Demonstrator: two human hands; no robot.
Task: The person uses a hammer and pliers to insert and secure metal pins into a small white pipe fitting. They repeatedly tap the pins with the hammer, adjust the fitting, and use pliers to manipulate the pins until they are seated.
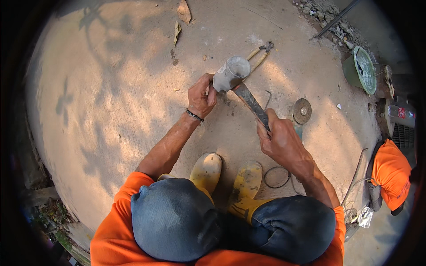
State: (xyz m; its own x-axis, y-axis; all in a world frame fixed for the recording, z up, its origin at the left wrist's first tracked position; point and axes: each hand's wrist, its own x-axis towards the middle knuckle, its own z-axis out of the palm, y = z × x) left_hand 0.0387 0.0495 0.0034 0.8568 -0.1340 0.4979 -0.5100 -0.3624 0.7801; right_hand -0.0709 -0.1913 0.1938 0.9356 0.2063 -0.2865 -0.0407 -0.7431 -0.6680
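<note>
A sledgehammer (229, 75) with a thick grey metal head and a dark, worn handle is held above the ground in front of my boots. My right hand (284, 137) is wrapped round the handle, low down. At the other end, my left hand (202, 94) has its fingers curled against the left side of the head; the fingertips are partly hidden. Just beyond the head lie pincers (261, 57) with yellowish handles, jaws pointing away. Beside my right hand an angle grinder's disc (302, 111) shows, its teal body mostly covered by the hand.
A bent metal rod (268, 98) and a dark ring (276, 177) lie near my yellow boots (206, 170). Rightward are a green bucket (360, 71), a plastic bottle (401, 112), a cable (357, 175) and a person in an orange shirt (391, 174). Rubble (326, 17) lines the far right edge.
</note>
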